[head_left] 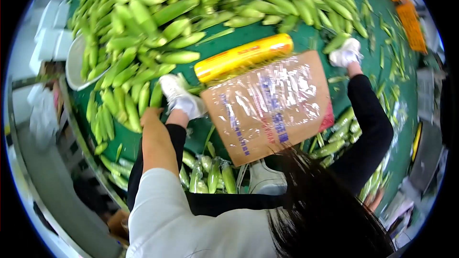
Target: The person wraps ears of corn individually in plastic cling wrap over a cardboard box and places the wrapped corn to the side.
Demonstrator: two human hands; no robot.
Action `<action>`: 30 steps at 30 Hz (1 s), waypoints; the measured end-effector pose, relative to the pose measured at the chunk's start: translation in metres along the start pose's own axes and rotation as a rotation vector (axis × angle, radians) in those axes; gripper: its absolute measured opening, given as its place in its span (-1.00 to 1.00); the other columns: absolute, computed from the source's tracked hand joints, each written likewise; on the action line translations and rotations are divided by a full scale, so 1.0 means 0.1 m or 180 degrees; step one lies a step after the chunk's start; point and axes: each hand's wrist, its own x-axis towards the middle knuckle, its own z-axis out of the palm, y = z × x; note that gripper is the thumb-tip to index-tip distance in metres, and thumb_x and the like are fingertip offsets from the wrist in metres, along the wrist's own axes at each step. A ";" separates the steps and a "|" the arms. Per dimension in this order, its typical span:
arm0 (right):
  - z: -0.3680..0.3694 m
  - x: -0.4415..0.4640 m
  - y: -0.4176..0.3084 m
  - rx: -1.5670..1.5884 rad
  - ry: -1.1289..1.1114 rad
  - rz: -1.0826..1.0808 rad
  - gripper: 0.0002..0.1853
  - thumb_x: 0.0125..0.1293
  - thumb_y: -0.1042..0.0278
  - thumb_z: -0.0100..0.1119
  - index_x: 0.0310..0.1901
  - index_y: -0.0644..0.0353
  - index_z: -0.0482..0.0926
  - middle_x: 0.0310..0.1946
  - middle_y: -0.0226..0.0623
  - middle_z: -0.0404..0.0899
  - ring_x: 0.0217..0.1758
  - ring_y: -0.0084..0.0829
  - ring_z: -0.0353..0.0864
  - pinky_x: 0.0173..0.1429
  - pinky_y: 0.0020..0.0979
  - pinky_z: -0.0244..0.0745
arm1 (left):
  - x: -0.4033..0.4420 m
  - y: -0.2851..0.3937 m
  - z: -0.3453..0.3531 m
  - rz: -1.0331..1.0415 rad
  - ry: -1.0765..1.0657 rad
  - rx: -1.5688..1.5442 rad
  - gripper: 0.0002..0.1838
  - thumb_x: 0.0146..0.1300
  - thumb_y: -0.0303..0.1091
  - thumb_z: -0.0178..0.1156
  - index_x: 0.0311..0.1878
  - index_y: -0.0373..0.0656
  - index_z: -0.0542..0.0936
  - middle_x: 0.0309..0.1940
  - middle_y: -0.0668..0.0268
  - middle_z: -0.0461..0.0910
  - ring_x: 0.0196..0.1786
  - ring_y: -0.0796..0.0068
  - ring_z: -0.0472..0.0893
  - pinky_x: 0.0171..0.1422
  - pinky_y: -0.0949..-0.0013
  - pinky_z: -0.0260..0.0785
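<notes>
My left hand [150,115] reaches past my left knee to the lower edge of a pile of green corn cobs [138,14]. Its fingers are small and blurred against the cobs, so a hold cannot be made out. Far down at the right, partly behind dark hair, a bit of my right hand [375,200] shows beside cobs and clear film; its fingers are unclear. Between my white shoes [179,98] lies a cardboard box [272,110] with blue and red print under shiny film. A yellow roll [244,57] lies along its far edge.
A white basin [76,64] stands left of the pile. Film-wrapped cobs [228,177] lie below the box, beside a grey object [267,179]. More cobs [330,148] lie right of the box. Leaf scraps and orange crates [410,26] are at the right on the green surface [373,62].
</notes>
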 end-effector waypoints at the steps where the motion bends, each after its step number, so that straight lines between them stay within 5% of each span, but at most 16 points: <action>1: 0.19 0.32 -0.45 0.0414 0.0083 -0.0297 -0.56 0.48 0.56 0.02 0.36 0.32 0.39 0.31 -0.11 0.51 0.33 -0.24 0.53 0.46 -0.32 0.32 | 0.05 0.04 -0.18 -0.0245 -0.0081 0.0234 -0.47 0.35 0.06 0.14 0.17 -0.17 0.56 0.00 0.24 0.65 0.07 0.33 0.62 0.15 0.23 0.45; 2: 0.41 0.81 -1.01 0.1438 -0.0354 0.0000 -0.59 0.49 0.54 0.03 0.33 0.28 0.43 0.25 -0.11 0.56 0.30 -0.29 0.55 0.43 -0.35 0.34 | 0.10 0.07 -0.40 -0.0491 -0.0188 0.0570 -0.44 0.34 0.08 0.15 0.18 -0.19 0.55 0.00 0.22 0.65 0.06 0.31 0.62 0.15 0.22 0.45; 4: 0.98 1.27 -1.82 0.1496 -0.1064 -0.0051 -0.61 0.46 0.43 0.12 0.27 0.32 0.47 0.04 -0.22 0.64 0.11 -0.40 0.63 0.23 -0.39 0.49 | 0.08 0.19 -0.71 -0.0872 -0.0323 0.1425 -0.40 0.32 0.12 0.17 0.19 -0.21 0.53 0.01 0.19 0.66 0.06 0.28 0.63 0.15 0.19 0.45; 6: 2.20 1.23 -1.73 0.2212 -0.2069 0.0233 -0.52 0.37 0.28 0.27 0.25 0.31 0.52 -0.09 -0.16 0.67 -0.04 -0.35 0.67 0.10 -0.41 0.53 | -0.14 0.40 -0.79 -0.0733 0.0367 0.2284 -0.35 0.29 0.16 0.19 0.19 -0.23 0.51 0.01 0.16 0.67 0.05 0.24 0.65 0.16 0.15 0.45; 8: 2.47 1.01 -2.17 0.0837 -0.1662 -0.0094 -0.23 0.21 0.06 0.43 0.35 0.32 0.39 -0.05 -0.07 0.58 0.01 -0.10 0.60 0.09 -0.21 0.52 | -0.89 0.90 -0.37 0.0183 0.1591 0.2274 -0.21 0.18 0.24 0.27 0.23 -0.30 0.49 0.04 -0.09 0.67 0.03 0.00 0.69 0.17 0.02 0.46; 9: 2.65 0.84 -2.19 0.0729 -0.0960 -0.0445 -0.28 0.19 0.07 0.43 0.31 0.25 0.42 -0.06 -0.08 0.51 0.04 -0.03 0.55 0.07 -0.17 0.51 | -1.29 1.11 -0.10 0.0712 0.1787 0.2326 -0.20 0.19 0.23 0.27 0.24 -0.29 0.49 0.04 -0.10 0.66 0.07 -0.11 0.66 0.21 0.00 0.46; 10: 2.65 0.80 -2.30 0.0860 -0.0728 -0.0567 -0.47 0.20 0.11 0.42 0.11 0.25 0.54 -0.14 -0.11 0.54 -0.01 -0.03 0.57 0.04 -0.16 0.51 | -1.58 1.15 0.17 0.1320 0.1507 0.1997 -0.29 0.18 0.12 0.33 0.21 -0.27 0.52 0.00 -0.06 0.67 0.02 -0.06 0.66 0.18 0.05 0.47; 12: 2.61 0.80 -2.38 0.0823 -0.1615 -0.0069 -0.65 0.23 0.19 0.39 -0.11 0.29 0.60 -0.19 -0.13 0.59 -0.05 -0.05 0.59 0.01 -0.17 0.50 | -2.15 1.22 0.71 0.2394 0.0655 0.1257 -0.45 0.17 -0.11 0.44 0.14 -0.24 0.58 -0.07 0.02 0.69 -0.07 0.03 0.66 0.12 0.13 0.48; 13: 2.65 0.76 -2.33 0.0984 -0.1692 -0.0067 -0.69 0.24 0.21 0.38 -0.15 0.29 0.61 -0.20 -0.15 0.61 -0.06 -0.09 0.61 0.00 -0.19 0.50 | -2.21 1.17 0.94 0.2763 -0.0516 0.1399 -0.45 0.15 -0.12 0.46 0.16 -0.19 0.59 -0.08 0.07 0.68 -0.04 0.10 0.65 0.12 0.17 0.48; 15: 2.86 0.83 -2.06 0.1313 -0.1754 -0.0062 -0.74 0.26 0.24 0.36 -0.21 0.28 0.63 -0.22 -0.20 0.64 -0.09 -0.17 0.63 -0.03 -0.23 0.50 | -2.88 1.28 1.43 0.2810 -0.1522 0.2017 -0.36 0.08 -0.11 0.50 0.27 0.02 0.58 0.01 0.08 0.62 0.07 0.02 0.61 0.21 0.11 0.44; 18: 2.83 0.96 -1.91 0.4303 -0.2054 0.1299 -0.80 0.35 0.32 0.26 -0.18 0.31 0.59 0.04 -0.28 0.64 0.00 -0.37 0.60 0.11 -0.35 0.45 | -3.08 0.94 1.69 0.3601 -0.1652 0.3203 -0.27 0.02 -0.07 0.53 0.33 0.15 0.54 0.05 0.12 0.51 0.19 0.08 0.48 0.27 0.07 0.41; 21: 2.34 1.16 -2.50 0.3268 -0.0914 -0.1368 -0.80 0.35 0.34 0.26 -0.15 0.30 0.56 0.15 -0.23 0.59 0.13 -0.26 0.57 0.25 -0.31 0.41 | -3.41 1.03 1.73 0.3200 -0.1762 0.3909 -0.27 0.04 -0.12 0.51 0.35 0.22 0.52 0.05 0.18 0.44 0.22 0.09 0.44 0.34 0.07 0.34; 24: 2.72 1.00 -3.15 0.2593 -0.1517 -0.2403 -0.58 0.28 0.24 0.34 0.10 0.18 0.50 0.24 -0.17 0.52 0.26 -0.13 0.50 0.32 -0.18 0.40 | -3.54 0.92 1.78 0.3390 -0.1342 0.3865 -0.19 0.02 -0.11 0.53 0.41 0.26 0.47 0.18 0.12 0.43 0.29 0.04 0.40 0.40 -0.03 0.22; 25: 2.87 0.97 -3.27 0.2184 -0.1785 -0.2658 -0.46 0.25 0.19 0.38 0.23 0.12 0.46 0.28 -0.17 0.48 0.29 -0.12 0.48 0.32 -0.14 0.40 | -3.57 0.81 1.72 0.4116 -0.0847 0.3710 -0.21 0.04 -0.11 0.51 0.39 0.15 0.47 0.25 0.13 0.40 0.33 0.05 0.37 0.43 -0.06 0.13; 28: 2.84 0.95 -3.31 0.1435 -0.0982 -0.3395 -0.21 0.20 0.10 0.41 0.45 -0.05 0.30 0.34 -0.23 0.42 0.32 -0.19 0.46 0.31 -0.11 0.40 | -3.58 0.34 1.13 0.4466 -0.1706 0.3214 -0.31 0.08 -0.14 0.48 0.31 0.01 0.49 0.30 0.13 0.38 0.36 0.05 0.35 0.43 -0.09 0.11; 30: 2.91 1.01 -3.30 0.1199 -0.1220 -0.3652 -0.14 0.17 0.05 0.42 0.51 -0.31 0.23 0.35 -0.34 0.40 0.31 -0.25 0.46 0.31 -0.11 0.38 | -3.58 0.18 0.95 0.4331 -0.1657 0.3510 -0.48 0.14 -0.19 0.41 0.17 -0.04 0.52 0.20 0.18 0.44 0.31 0.11 0.40 0.44 -0.04 0.15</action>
